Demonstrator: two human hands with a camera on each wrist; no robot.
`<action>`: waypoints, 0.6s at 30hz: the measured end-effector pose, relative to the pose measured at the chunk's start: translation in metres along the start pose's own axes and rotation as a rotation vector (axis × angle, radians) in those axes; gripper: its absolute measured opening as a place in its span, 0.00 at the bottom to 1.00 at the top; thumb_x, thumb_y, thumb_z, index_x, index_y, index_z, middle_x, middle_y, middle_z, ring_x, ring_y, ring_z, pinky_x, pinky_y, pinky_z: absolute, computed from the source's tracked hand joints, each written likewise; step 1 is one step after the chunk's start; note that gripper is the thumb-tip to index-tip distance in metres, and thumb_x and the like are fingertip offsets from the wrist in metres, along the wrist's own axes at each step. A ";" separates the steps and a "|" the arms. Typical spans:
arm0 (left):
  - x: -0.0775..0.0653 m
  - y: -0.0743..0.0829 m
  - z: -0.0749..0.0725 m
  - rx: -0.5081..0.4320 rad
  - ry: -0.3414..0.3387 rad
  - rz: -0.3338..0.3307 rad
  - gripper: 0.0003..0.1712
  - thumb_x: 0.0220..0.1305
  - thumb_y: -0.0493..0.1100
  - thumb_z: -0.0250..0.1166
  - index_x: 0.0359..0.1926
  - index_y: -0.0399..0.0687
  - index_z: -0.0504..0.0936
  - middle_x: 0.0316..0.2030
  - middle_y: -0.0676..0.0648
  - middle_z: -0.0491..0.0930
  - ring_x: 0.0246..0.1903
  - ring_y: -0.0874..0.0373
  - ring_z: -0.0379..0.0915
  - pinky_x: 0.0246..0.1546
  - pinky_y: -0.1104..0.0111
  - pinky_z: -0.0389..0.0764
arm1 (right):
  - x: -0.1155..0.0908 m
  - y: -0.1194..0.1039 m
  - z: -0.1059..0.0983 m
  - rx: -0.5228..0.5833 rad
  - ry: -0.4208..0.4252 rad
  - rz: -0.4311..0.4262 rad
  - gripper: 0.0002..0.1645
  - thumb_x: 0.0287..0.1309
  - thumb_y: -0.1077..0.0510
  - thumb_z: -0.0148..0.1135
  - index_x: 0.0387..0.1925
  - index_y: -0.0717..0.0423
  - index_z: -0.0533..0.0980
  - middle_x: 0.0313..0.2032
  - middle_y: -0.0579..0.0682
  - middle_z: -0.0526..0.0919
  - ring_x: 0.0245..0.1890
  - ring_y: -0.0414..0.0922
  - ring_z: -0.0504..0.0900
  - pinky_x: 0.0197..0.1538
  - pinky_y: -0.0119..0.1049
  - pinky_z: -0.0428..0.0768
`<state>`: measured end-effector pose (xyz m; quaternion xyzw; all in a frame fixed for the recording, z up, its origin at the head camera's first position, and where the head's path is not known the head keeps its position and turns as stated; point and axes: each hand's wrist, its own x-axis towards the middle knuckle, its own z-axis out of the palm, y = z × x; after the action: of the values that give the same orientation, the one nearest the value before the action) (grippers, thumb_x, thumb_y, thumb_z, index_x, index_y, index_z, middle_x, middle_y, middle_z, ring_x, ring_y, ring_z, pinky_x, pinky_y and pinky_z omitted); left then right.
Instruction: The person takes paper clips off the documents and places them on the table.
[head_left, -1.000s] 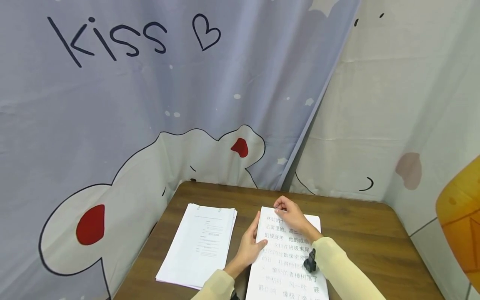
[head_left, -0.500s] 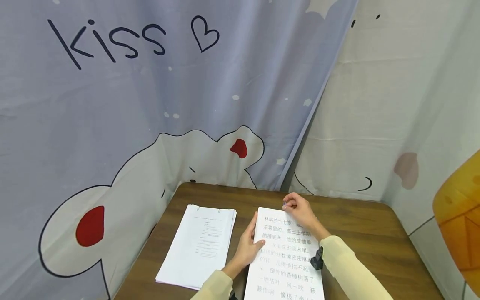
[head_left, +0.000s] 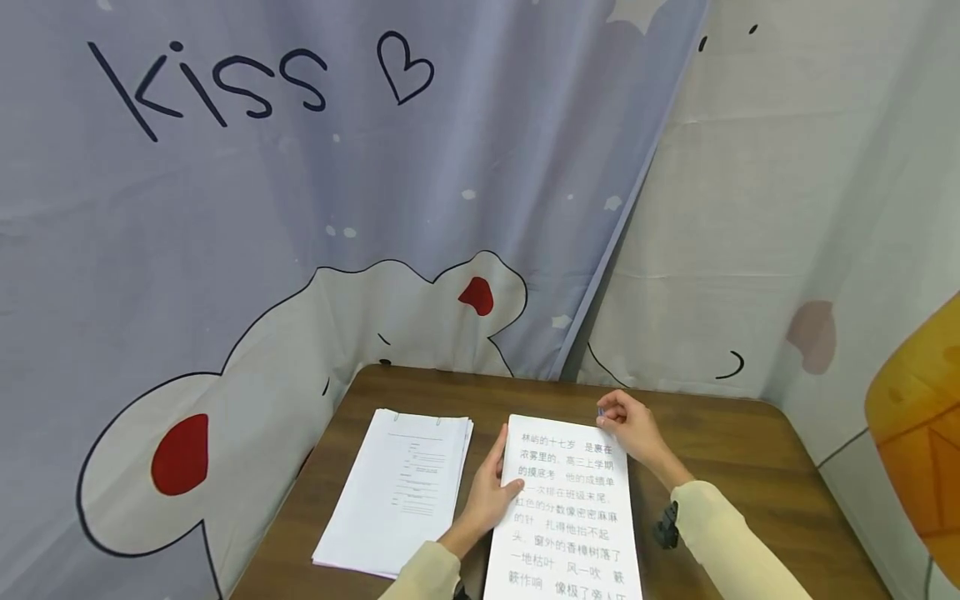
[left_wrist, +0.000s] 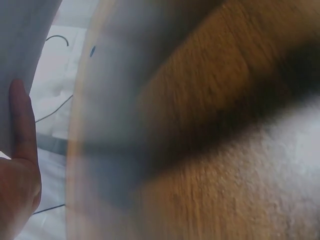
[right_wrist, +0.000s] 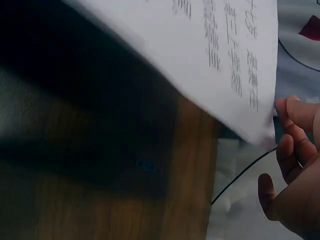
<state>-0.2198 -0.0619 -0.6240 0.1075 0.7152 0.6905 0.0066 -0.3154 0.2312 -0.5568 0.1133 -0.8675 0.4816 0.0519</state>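
Observation:
My left hand (head_left: 486, 497) grips the left side of a stack of printed paper (head_left: 566, 517), thumb on the front and fingers behind. In the head view the stack stands tilted over the table, large Chinese print facing me. At its top right corner my right hand (head_left: 633, 429) pinches a small blue paper clip (head_left: 601, 412) between thumb and fingertips. Seen in the right wrist view, those fingertips (right_wrist: 283, 106) are right at the edge of the paper (right_wrist: 235, 60). The left wrist view shows one straight finger (left_wrist: 22, 125) along the back of the stack.
A second stack of white sheets (head_left: 360, 517), with wire clips (head_left: 396, 416) along its top edge, lies left on the brown wooden table (head_left: 712, 450). A small blue loop (right_wrist: 146, 165) shows over the table in the right wrist view. Printed curtains (head_left: 412, 192) hang behind.
My right hand has moved right along the top edge of the stack to its right corner, the blue clip in its fingers. The left hand keeps its grip; the stack shifts slightly left.

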 end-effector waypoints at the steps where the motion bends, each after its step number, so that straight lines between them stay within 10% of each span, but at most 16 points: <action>1: -0.001 0.000 -0.001 0.000 0.002 0.001 0.62 0.61 0.19 0.63 0.86 0.64 0.48 0.65 0.30 0.77 0.34 0.49 0.90 0.32 0.64 0.90 | -0.001 0.003 -0.002 0.003 0.002 -0.001 0.12 0.65 0.67 0.70 0.49 0.59 0.80 0.31 0.52 0.85 0.29 0.41 0.77 0.34 0.30 0.76; 18: -0.005 -0.002 -0.009 0.001 0.019 0.006 0.61 0.62 0.18 0.62 0.86 0.64 0.49 0.72 0.31 0.71 0.39 0.43 0.89 0.32 0.64 0.90 | -0.027 0.046 -0.031 -0.085 -0.037 0.073 0.11 0.67 0.72 0.65 0.49 0.64 0.77 0.32 0.57 0.86 0.35 0.55 0.84 0.33 0.31 0.75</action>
<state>-0.2164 -0.0721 -0.6266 0.1032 0.7153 0.6912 -0.0023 -0.3015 0.2847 -0.5840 0.0884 -0.8914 0.4438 0.0228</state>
